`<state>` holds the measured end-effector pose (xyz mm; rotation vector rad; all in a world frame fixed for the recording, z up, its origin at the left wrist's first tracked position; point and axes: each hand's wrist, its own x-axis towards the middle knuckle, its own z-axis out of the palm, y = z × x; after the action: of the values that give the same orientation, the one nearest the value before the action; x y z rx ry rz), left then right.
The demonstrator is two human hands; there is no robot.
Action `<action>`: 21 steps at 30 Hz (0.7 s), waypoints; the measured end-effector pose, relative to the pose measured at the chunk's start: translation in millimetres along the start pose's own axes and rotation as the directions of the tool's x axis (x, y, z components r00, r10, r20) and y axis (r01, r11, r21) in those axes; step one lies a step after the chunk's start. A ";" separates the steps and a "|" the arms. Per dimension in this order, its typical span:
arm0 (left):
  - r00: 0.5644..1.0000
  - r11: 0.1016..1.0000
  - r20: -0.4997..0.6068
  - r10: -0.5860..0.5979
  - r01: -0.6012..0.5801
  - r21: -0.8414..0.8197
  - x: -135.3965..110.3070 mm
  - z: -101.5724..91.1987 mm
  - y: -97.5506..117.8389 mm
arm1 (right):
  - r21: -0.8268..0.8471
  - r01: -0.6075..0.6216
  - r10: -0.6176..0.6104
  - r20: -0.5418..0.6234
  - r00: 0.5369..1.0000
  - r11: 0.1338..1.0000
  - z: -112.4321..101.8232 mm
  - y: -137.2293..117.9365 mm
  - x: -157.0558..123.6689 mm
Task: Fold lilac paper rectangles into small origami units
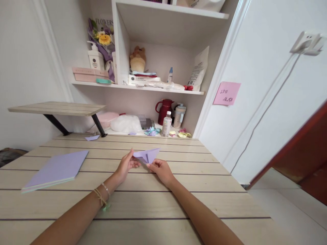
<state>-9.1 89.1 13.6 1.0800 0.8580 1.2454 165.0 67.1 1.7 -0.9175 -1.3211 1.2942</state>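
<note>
Between my two hands, just above the table, is a piece of folded purple paper (147,155) with pointed ends and a crease near its middle. My left hand (127,164) pinches its left point between thumb and fingers; the other fingers curl below. The lower middle edge is gripped by the thumb and fingertips of my right hand (161,170). A stack of square paper (57,168), purple on top with paler sheets beneath, lies on the table to the left. Behind it, by the stand's leg, rests a small folded purple paper piece (92,137).
A small raised stand (58,108) on black legs occupies the back left of the slatted table (153,207). Along the back are a plastic bottle (167,124), a red jug (165,110), a tumbler (179,115), a clear plastic bag (126,124) and several folded colored papers (152,131).
</note>
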 end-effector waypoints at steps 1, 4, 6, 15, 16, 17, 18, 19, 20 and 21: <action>1.000 1.000 0.020 -0.011 0.011 -0.004 -0.2 -1.4 1.3 | -0.011 0.003 -0.003 -0.005 1.000 1.000 -1.0 0.9 0.3; 0.997 0.998 0.075 -0.015 0.010 0.055 -1.7 -3.9 4.1 | 0.018 -0.004 0.004 -0.029 1.000 1.000 -4.3 2.9 1.7; 0.996 0.995 0.088 -0.012 0.004 0.098 -2.5 -4.6 4.0 | 0.050 -0.006 0.009 -0.046 0.999 0.999 -5.6 3.9 2.9; 0.981 0.979 0.186 -0.044 0.005 0.203 -6.4 3.5 1.5 | 0.068 0.073 -0.058 -0.208 0.977 0.995 -5.0 4.3 4.1; 0.985 0.979 0.170 -0.020 -0.014 0.201 -6.3 4.4 1.3 | 0.015 0.106 -0.098 -0.273 0.957 0.994 -5.8 2.8 3.1; 0.991 0.979 0.131 0.013 -0.040 0.200 -6.1 4.9 1.0 | -0.062 0.137 -0.150 -0.343 0.927 0.989 -6.8 1.1 1.8; 0.995 0.978 0.082 0.051 -0.067 0.199 -5.9 5.0 0.7 | -0.154 0.161 -0.210 -0.404 0.890 0.975 -7.9 -0.8 0.2; 0.996 0.976 0.039 0.085 -0.091 0.198 -5.8 4.9 0.4 | -0.250 0.173 -0.272 -0.446 0.853 0.953 -8.8 -2.6 -1.5; 0.994 0.973 0.021 0.104 -0.106 0.203 -6.1 4.7 0.1 | -0.343 0.175 -0.329 -0.467 0.821 0.923 -9.3 -4.1 -3.4; 0.994 0.970 0.037 0.106 -0.112 0.215 -6.8 4.7 -0.2 | -0.434 0.169 -0.383 -0.471 0.795 0.885 -9.4 -5.1 -5.3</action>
<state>-5.6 81.7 14.4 1.3300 0.9419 1.2463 175.7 63.2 4.9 -1.1905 -1.1918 0.4830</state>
